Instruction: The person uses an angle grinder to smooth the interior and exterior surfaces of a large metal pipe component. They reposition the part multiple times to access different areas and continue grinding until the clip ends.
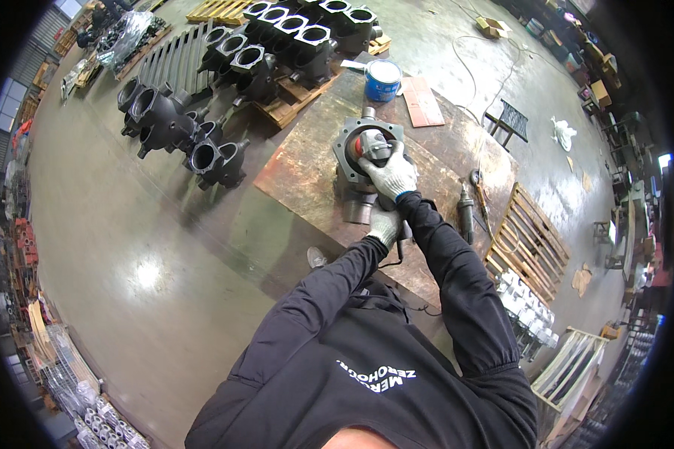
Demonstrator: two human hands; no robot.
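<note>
A grey metal casting with a round flanged mouth and pipe-like stubs rests on the worn work table. An angle grinder sits with its silver head inside the mouth, and a bit of red shows at the head's left side. My gloved right hand is wrapped round the grinder just behind its head. Lower down, my gloved left hand is closed round the grinder's rear body, which the hand and sleeve mostly hide. The disc's contact with the casting cannot be made out.
A blue tin and a reddish flat sheet lie beyond the casting. To the right is a dark cylindrical air tool with a hose. Several dark castings stand on pallets and floor at far left. A wooden pallet is at right.
</note>
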